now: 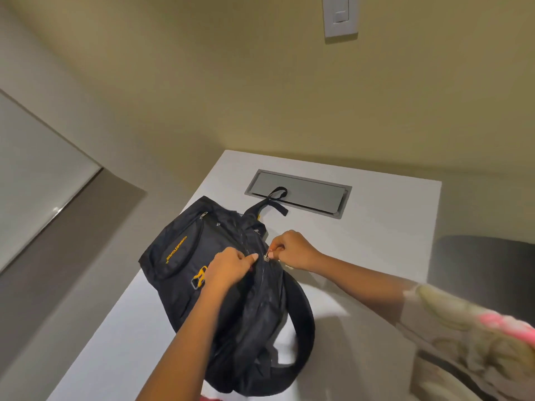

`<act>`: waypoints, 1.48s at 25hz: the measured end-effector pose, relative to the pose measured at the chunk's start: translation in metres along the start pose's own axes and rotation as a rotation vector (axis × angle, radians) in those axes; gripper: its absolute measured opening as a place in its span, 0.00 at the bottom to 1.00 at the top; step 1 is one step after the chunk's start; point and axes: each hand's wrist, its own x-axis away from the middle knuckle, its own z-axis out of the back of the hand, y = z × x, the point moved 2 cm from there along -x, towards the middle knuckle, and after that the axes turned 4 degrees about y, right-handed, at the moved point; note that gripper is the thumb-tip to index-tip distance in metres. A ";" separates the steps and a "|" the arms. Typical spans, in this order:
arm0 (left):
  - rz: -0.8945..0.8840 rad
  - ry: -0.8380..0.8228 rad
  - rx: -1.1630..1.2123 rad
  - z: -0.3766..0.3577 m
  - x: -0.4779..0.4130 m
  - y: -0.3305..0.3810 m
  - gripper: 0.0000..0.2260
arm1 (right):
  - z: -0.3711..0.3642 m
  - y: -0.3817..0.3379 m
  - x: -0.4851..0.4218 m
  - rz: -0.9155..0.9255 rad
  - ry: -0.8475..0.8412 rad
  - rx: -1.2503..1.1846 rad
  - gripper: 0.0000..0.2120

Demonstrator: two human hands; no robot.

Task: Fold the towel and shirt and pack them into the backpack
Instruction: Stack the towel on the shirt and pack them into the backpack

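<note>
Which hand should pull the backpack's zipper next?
The right one, probably. The right hand pinches the zipper pull, so it only needs to slide it along. The left hand grips the backpack fabric beside the zipper, holding it steady.

The backpack (228,287) is thin black woven cloth with a faint synthetic sheen, soft and creased, its lettering printed in flat yellow. Its zip pull (267,257) glints like metal; the front buckle (199,277) looks like yellow plastic, and the shoulder strap (307,314) is thicker, duller cloth. The table (390,227) is smooth matt white, with an inset hatch (312,191) of satin grey metal. The wall (202,82) is matt paint, the switch plate (340,15) smooth pale plastic, and the sleeve (477,328) soft printed cloth.
</note>
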 end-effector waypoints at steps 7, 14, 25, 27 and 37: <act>0.346 -0.375 0.545 -0.025 0.035 0.006 0.11 | -0.023 -0.014 0.056 -0.052 0.012 -0.073 0.09; 0.400 -0.138 0.676 -0.044 0.061 -0.003 0.09 | -0.014 -0.024 0.042 -0.321 0.016 -0.137 0.08; 0.456 -0.178 0.789 -0.036 0.089 -0.021 0.07 | -0.049 -0.033 0.010 -0.513 -0.092 -0.003 0.23; 0.444 -0.183 0.751 -0.032 0.093 -0.032 0.07 | -0.047 -0.031 0.009 -0.495 -0.054 -0.033 0.21; 0.496 0.033 0.389 -0.032 0.154 -0.138 0.10 | -0.036 -0.014 0.012 -0.491 -0.045 0.058 0.21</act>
